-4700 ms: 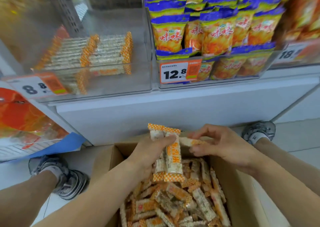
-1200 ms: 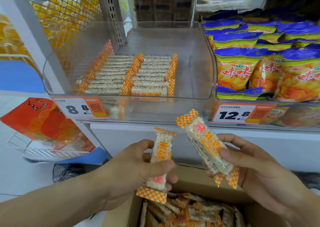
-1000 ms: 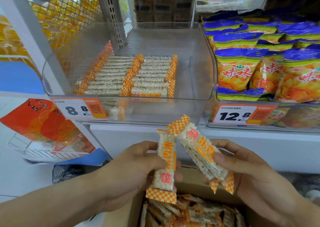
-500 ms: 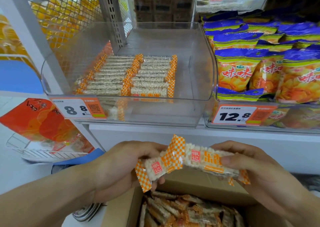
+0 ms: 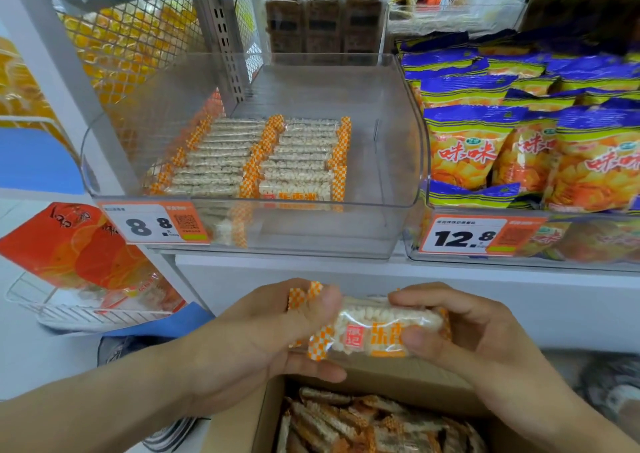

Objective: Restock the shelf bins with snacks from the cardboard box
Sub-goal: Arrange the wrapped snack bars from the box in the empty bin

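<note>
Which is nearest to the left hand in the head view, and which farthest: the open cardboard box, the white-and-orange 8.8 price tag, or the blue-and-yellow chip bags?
1. Open cardboard box: just below the left hand.
2. White-and-orange 8.8 price tag: above, on the clear bin's front, slightly left.
3. Blue-and-yellow chip bags: up in the right-hand bin, farthest.

White shelf [image 5: 277, 272] carries two clear bins side by side. Left bin [image 5: 398, 231]: two neat rows of rice bars [image 5: 263, 155] on its left half, right part bare, price tag [image 5: 156, 224] at front-left. Right bin [image 5: 588, 262]: piled w/ blue-yellow chip bags [image 5: 485, 148], price tag [image 5: 481, 236] at front.
</note>
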Available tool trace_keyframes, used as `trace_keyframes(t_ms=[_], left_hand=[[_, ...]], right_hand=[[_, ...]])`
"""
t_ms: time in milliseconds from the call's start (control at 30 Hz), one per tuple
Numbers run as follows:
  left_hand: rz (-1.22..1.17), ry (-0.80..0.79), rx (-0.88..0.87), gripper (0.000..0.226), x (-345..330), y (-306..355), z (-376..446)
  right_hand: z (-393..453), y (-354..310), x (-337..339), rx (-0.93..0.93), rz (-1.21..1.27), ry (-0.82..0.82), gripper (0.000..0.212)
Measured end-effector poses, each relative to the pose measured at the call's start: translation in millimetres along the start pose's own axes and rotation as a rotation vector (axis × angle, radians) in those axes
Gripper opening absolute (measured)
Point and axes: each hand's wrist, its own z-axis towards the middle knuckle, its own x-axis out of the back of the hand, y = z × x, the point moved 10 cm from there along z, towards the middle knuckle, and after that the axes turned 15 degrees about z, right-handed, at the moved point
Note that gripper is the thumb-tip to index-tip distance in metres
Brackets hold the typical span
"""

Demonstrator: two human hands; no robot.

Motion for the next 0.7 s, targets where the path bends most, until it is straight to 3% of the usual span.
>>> trace_keyframes(t_ms=[133,267,367,500,633,700], left_hand=[[0.141,0.059,-0.051,0.056,2.6,4.2,2.2],[0.188,0.100,-0.097,0.055,4.9,14.7,0.3],[0.208,0.070,-0.181,0.055,4.6,30.1,-5.2],[0.424,0.096,-0.305,0.043,10.6,46.2,-12.2],[0.510,0.134,-0.458,0.031,16.3,69.3,-25.6],[0.640,0.205,-0.546,0.041,22.1,83.2,-34.6]], right_hand=[[-0.5,-3.9,-10.1,0.146,-0.119,-0.009,0.038],[-1.7,-7.6,-9.3,0.199,-0.220,0.039,0.043],[-2.0,-11.4,-9.9,0.170,-0.156,-0.002,0.050],[-2.7,-12.0,-21.2,0.113,0.003,-0.132,0.054],[-3.9,-33.5,-34.3,0.243,0.010,-0.143,0.049],[-3.8,-55.1,-39.5,0.371,-0.083,-0.097,0.039]])
